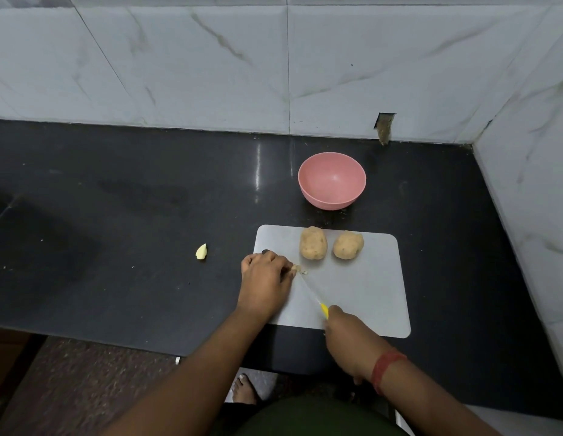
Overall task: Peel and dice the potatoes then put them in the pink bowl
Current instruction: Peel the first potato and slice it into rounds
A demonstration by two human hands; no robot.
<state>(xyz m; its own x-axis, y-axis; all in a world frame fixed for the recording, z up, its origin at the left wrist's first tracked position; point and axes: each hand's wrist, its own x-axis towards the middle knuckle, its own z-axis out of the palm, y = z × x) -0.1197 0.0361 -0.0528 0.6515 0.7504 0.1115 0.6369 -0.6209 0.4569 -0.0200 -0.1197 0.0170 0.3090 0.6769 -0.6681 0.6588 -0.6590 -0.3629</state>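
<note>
On the black counter, head view:
Landmark: a pale grey cutting board lies flat near the counter's front edge, to the right of the middle.
Potatoes: two whole potatoes, skins on, sit side by side on the far part of the board; the left potato and the right potato are just apart, not touching.
Third piece: at the board's left side a small potato piece shows only as a pale bit past the fingers, with scraps of peel beside it on the board.
Left hand: the left hand rests over the board's left edge, knuckles up, fingers curled down round that small piece and pinning it to the board.
Right hand: the right hand is at the board's near edge, fingers wrapped round the yellow handle of a knife; a red thread band circles the wrist.
Knife blade: blurred, it slants from the handle up and left across the board to the piece under the left hand.
Pink bowl: the pink bowl stands upright on the counter just beyond the board's far edge, behind the two potatoes.
Stray piece: a pale yellow potato chunk lies on the counter well left of the board.
Backdrop: white marbled wall tiles rise beyond the bowl and to the board's right.
</note>
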